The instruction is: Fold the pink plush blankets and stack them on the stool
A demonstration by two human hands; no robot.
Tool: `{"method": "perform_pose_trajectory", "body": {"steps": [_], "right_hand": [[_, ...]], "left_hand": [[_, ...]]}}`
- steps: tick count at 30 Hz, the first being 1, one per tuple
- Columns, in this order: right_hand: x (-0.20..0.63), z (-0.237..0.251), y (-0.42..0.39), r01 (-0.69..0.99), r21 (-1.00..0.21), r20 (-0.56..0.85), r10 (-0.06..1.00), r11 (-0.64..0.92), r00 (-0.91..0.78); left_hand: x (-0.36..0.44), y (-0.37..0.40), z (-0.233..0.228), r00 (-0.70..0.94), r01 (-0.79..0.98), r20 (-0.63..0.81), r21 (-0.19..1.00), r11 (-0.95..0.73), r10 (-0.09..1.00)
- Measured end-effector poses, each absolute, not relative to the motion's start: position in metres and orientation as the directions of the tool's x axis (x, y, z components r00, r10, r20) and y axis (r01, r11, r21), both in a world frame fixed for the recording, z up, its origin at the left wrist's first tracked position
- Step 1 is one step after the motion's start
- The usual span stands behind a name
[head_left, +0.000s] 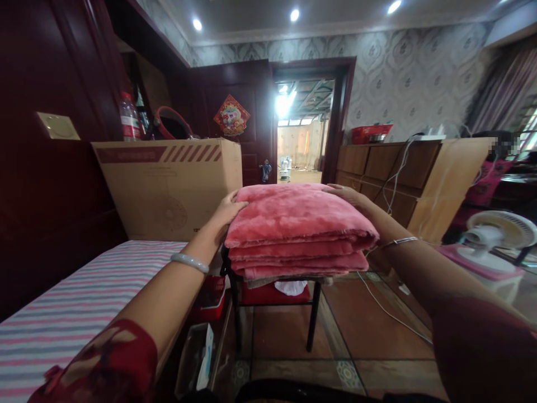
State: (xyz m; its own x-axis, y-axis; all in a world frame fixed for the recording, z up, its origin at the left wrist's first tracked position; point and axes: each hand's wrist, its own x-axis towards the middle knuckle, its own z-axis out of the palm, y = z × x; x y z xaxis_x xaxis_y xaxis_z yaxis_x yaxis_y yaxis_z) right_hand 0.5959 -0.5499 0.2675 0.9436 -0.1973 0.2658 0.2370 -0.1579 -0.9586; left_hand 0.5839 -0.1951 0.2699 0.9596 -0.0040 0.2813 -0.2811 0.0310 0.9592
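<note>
A folded pink plush blanket (293, 226) lies in a thick stack on a small black-legged stool (312, 324) in front of me. My left hand (229, 210) presses flat against the blanket's far left edge, fingers spread. My right hand (350, 196) rests palm down on its far right top corner. Neither hand grips the fabric; both lie on it. A pale bangle circles my left wrist and a thin silver one my right.
A striped bed (71, 313) runs along the left, with a large cardboard box (168, 187) at its end. A wooden dresser (403, 173) stands at the right, a white fan (499, 238) beside it. A cable (390, 313) trails over the tiled floor. An open doorway (300, 134) lies ahead.
</note>
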Motion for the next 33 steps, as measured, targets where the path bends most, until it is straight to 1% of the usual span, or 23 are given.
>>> {"method": "perform_pose_trajectory", "body": {"steps": [2, 3, 4, 8, 9, 11, 13, 14, 16, 20, 22, 26, 28, 30, 31, 32, 33], "right_hand": [[0.594, 0.267, -0.550, 0.214, -0.966, 0.244, -0.248, -0.142, 0.938], [0.593, 0.267, -0.550, 0.201, -0.971, 0.229, -0.252, -0.131, 0.940], [0.593, 0.267, -0.549, 0.196, -0.973, 0.221, -0.238, -0.124, 0.946], [0.590, 0.267, -0.547, 0.176, -0.979, 0.186, -0.099, -0.100, 0.978], [0.590, 0.268, -0.547, 0.171, -0.980, 0.180, -0.091, -0.100, 0.979], [0.590, 0.269, -0.548, 0.167, -0.980, 0.181, -0.141, -0.109, 0.973], [0.589, 0.271, -0.549, 0.180, -0.976, 0.204, -0.219, -0.125, 0.954], [0.588, 0.272, -0.549, 0.194, -0.972, 0.221, -0.241, -0.132, 0.945], [0.583, 0.274, -0.547, 0.205, -0.969, 0.232, -0.233, -0.136, 0.944], [0.569, 0.277, -0.543, 0.160, -0.981, 0.176, -0.169, -0.106, 0.970], [0.561, 0.279, -0.542, 0.159, -0.979, 0.181, -0.177, -0.130, 0.967], [0.549, 0.288, -0.545, 0.145, -0.957, 0.203, -0.224, -0.251, 0.953], [0.544, 0.296, -0.544, 0.143, -0.933, 0.243, -0.285, -0.331, 0.927], [0.538, 0.306, -0.537, 0.185, -0.864, 0.370, -0.340, -0.469, 0.865], [0.534, 0.312, -0.529, 0.222, -0.808, 0.460, -0.348, -0.545, 0.817], [0.527, 0.317, -0.519, 0.275, -0.743, 0.555, -0.332, -0.610, 0.763], [0.519, 0.322, -0.505, 0.345, -0.677, 0.643, -0.295, -0.649, 0.707]], "left_hand": [[0.586, -0.195, 0.270, 0.948, -0.318, 0.317, 0.947, 0.044, 0.021], [0.586, -0.195, 0.270, 0.949, -0.316, 0.315, 0.947, 0.049, 0.020], [0.586, -0.195, 0.269, 0.955, -0.298, 0.298, 0.953, 0.052, 0.008], [0.584, -0.194, 0.265, 0.977, -0.200, 0.204, 0.977, 0.071, -0.067], [0.583, -0.192, 0.264, 0.977, -0.189, 0.196, 0.978, 0.084, -0.087], [0.581, -0.189, 0.263, 0.975, -0.179, 0.191, 0.978, 0.111, -0.111], [0.579, -0.185, 0.262, 0.976, -0.183, 0.196, 0.975, 0.123, -0.097], [0.578, -0.183, 0.262, 0.977, -0.187, 0.197, 0.975, 0.124, -0.081], [0.574, -0.178, 0.263, 0.979, -0.188, 0.195, 0.974, 0.123, -0.051], [0.564, -0.172, 0.266, 0.985, -0.163, 0.168, 0.980, 0.111, -0.037], [0.560, -0.168, 0.266, 0.988, -0.148, 0.152, 0.983, 0.106, -0.032], [0.554, -0.157, 0.265, 0.992, -0.124, 0.125, 0.989, 0.086, -0.012], [0.552, -0.150, 0.264, 0.993, -0.121, 0.121, 0.990, 0.071, 0.004], [0.550, -0.141, 0.262, 0.991, -0.130, 0.129, 0.990, 0.052, 0.022], [0.549, -0.136, 0.260, 0.990, -0.136, 0.134, 0.990, 0.041, 0.031], [0.547, -0.131, 0.258, 0.989, -0.141, 0.140, 0.990, 0.027, 0.037], [0.544, -0.126, 0.255, 0.988, -0.147, 0.146, 0.989, 0.012, 0.039]]}}
